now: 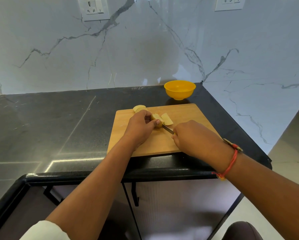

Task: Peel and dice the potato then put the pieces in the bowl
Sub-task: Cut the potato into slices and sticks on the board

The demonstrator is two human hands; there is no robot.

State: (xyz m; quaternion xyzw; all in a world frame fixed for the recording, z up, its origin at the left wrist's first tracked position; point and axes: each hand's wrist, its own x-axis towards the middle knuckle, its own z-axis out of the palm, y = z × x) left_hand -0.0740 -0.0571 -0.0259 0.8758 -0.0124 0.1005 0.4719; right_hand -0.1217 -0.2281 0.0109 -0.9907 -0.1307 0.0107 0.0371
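On the wooden cutting board (183, 115) my left hand (139, 127) pins a pale yellow potato piece (156, 117) with its fingertips. My right hand (193, 137) grips a knife (168, 129); the blade points up-left and meets the potato piece at my left thumb. A cut wedge (167, 119) lies just right of the held piece. Two more slices (138, 108) rest at the board's far left corner. The yellow bowl (179, 90) stands behind the board near the wall and looks empty.
The board lies on a dark stone counter (58, 122) whose front edge runs below my forearms. Marble wall panels rise behind and to the right, with a socket (93, 8) high up. A red thread is tied round my right wrist.
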